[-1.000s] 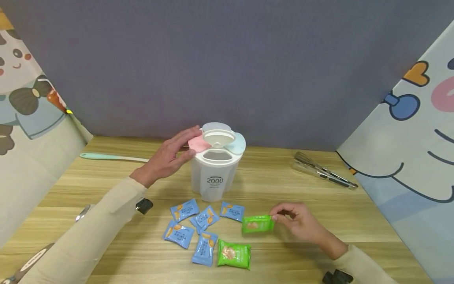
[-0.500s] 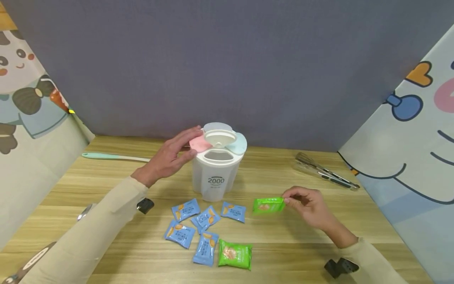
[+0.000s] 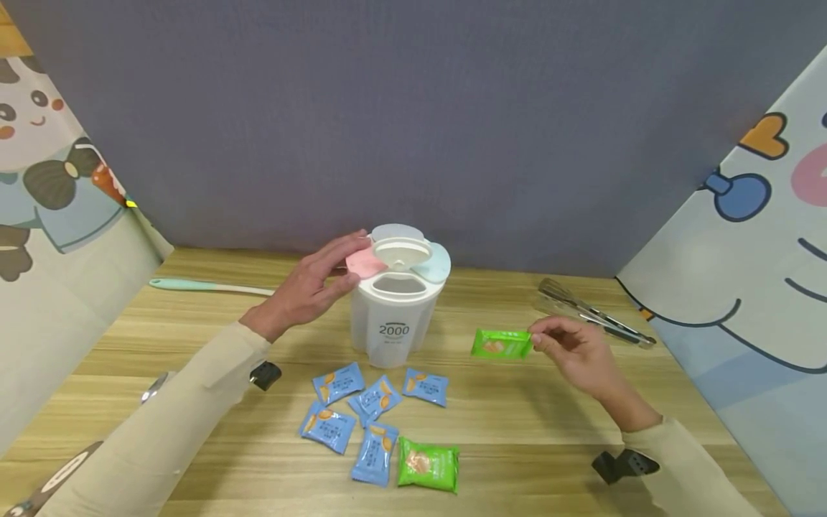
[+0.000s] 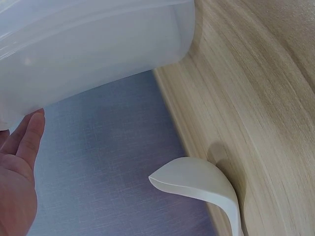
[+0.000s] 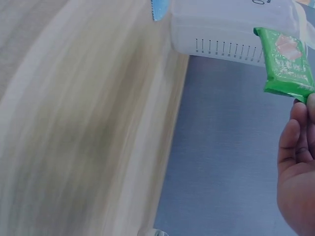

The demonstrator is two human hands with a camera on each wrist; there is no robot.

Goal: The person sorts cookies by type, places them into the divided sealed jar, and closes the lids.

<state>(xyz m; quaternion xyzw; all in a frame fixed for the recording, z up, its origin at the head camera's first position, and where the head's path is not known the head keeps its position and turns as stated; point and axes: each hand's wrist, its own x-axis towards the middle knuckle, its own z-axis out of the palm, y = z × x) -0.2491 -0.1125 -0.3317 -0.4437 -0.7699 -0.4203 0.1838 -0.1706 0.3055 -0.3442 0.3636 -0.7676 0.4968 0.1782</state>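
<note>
Right hand [image 3: 578,353] pinches a green snack packet [image 3: 501,345] (by its right end) above the counter [image 3: 530,459]; left hand [image 3: 306,291], unclenched, touches the translucent storage container [image 3: 391,341].

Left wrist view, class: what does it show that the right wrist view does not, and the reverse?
Of these two, only left wrist shows the left hand, its fingers against the container, and a pale ladle; only right wrist shows the right hand pinching a green packet, the tip of a blue packet and a row of scale marks. Both show the container, wooden tabletop and blue-grey backdrop.
</note>
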